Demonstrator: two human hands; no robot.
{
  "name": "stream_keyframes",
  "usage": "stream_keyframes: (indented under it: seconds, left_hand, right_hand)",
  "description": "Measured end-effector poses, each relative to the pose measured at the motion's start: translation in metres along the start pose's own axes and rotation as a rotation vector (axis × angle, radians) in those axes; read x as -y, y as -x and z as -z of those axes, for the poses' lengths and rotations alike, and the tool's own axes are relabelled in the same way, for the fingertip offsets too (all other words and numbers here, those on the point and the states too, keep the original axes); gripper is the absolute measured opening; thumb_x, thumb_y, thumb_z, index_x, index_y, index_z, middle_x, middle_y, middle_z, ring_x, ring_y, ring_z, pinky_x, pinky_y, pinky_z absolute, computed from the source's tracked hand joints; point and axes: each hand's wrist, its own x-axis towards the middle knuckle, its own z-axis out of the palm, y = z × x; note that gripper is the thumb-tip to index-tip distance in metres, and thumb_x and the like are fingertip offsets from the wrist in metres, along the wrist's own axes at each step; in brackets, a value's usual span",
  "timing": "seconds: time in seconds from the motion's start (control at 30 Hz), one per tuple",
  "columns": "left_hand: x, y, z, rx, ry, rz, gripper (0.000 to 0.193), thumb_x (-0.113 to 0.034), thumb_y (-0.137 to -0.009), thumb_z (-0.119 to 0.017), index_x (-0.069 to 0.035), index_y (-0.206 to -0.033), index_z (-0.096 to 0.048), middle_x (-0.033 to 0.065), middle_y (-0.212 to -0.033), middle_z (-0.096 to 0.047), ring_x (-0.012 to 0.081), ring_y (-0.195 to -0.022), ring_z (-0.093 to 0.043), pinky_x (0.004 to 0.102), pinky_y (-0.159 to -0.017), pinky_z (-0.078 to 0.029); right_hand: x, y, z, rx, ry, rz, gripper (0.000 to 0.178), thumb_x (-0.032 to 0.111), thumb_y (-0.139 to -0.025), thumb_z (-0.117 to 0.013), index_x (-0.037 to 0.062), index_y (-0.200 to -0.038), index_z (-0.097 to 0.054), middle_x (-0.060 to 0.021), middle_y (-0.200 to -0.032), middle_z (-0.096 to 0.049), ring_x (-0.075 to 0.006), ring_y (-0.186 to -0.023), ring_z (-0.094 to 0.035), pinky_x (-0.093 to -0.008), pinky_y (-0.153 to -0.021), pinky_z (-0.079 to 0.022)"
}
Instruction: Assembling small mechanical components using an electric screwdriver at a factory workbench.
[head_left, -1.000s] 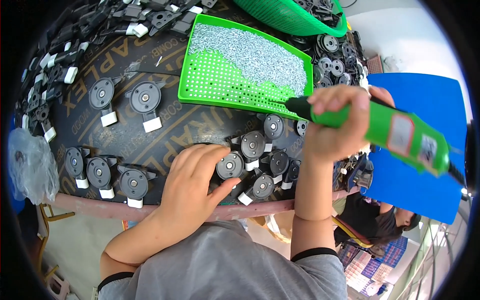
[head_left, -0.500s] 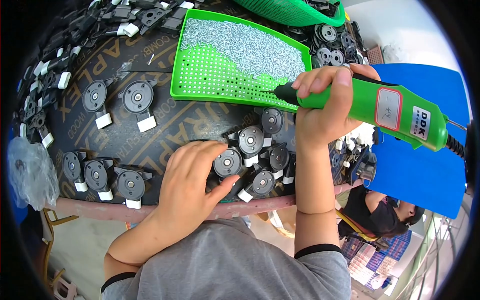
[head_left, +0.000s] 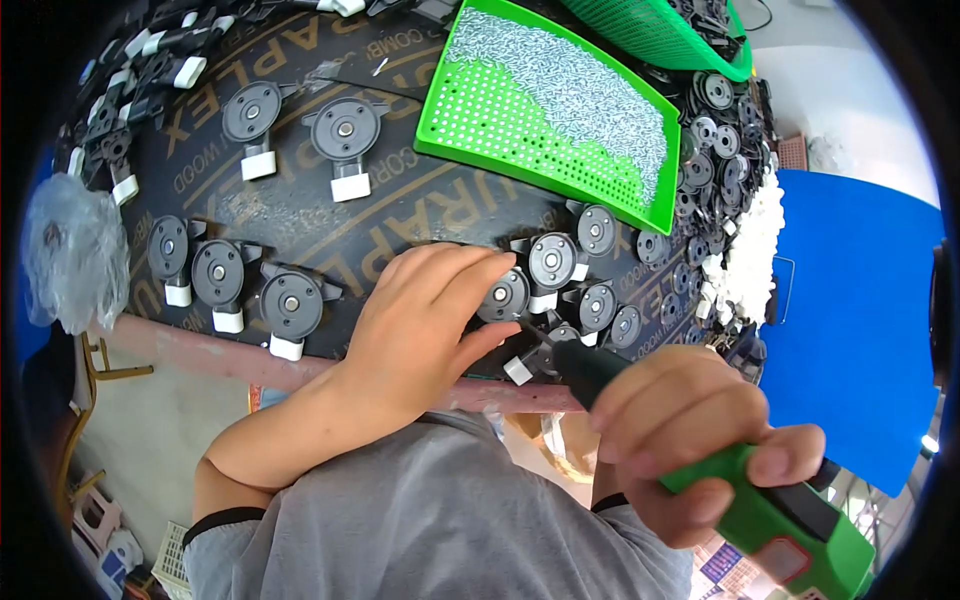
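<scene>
Wrapping all fingers of the right hand (head_left: 690, 428) round a green driver (head_left: 740, 515) and pointing it at a grey disc (head_left: 503, 297) near the front edge of the bench (head_left: 250, 205). Curving the half-curled left hand (head_left: 430, 315) about that disc, tightly or loosely impossible to tell, just below a green tray (head_left: 480, 110) of screws (head_left: 580, 95).

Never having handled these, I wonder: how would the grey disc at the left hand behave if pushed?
The grey disc is likely stiff, judging by its crisp rim. Lying face up, it would probably slide rather than roll. Pushed right, it might bump the neighbouring discs close beside it.
</scene>
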Motion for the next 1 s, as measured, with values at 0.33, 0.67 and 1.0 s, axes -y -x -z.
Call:
stream_keyframes:
  seconds: [0.33, 0.67, 1.0]
  left_hand:
    - [-0.001, -0.001, -0.004, -0.033, 0.022, 0.000, 0.055, -0.013, -0.071, -0.079, -0.004, -0.121, -0.058, 0.0104, -0.114, -0.061, 0.0319, -0.105, -0.057, 0.0420, -0.093, -0.045]
    - [0.003, 0.005, -0.004, -0.053, 0.048, 0.029, 0.055, -0.013, -0.072, -0.079, -0.007, -0.123, -0.058, 0.0130, -0.114, -0.061, 0.0349, -0.106, -0.057, 0.0440, -0.090, -0.047]
    - [-0.030, 0.026, 0.070, 0.091, -0.561, 0.003, 0.064, -0.017, -0.076, -0.074, -0.002, -0.135, -0.053, 0.0108, -0.145, -0.048, 0.0334, -0.137, -0.040, 0.0593, -0.110, -0.027]
  right_hand:
    - [-0.012, 0.005, 0.001, 0.096, 0.017, -0.107, 0.027, 0.014, -0.097, -0.057, 0.0089, -0.111, -0.034, -0.0070, -0.067, -0.054, -0.0170, -0.047, -0.055, -0.0338, -0.047, -0.053]
    - [-0.014, 0.009, -0.023, -0.113, 0.081, -0.209, 0.027, 0.021, -0.097, -0.061, 0.0124, -0.108, -0.038, -0.0060, -0.067, -0.053, -0.0173, -0.050, -0.052, -0.0334, -0.046, -0.049]
    - [-0.001, -0.034, 0.049, -0.367, 0.091, 0.047, 0.061, 0.049, -0.096, -0.046, 0.0010, -0.134, -0.044, -0.0134, -0.083, -0.056, -0.0315, -0.085, -0.058, -0.0504, -0.083, -0.054]
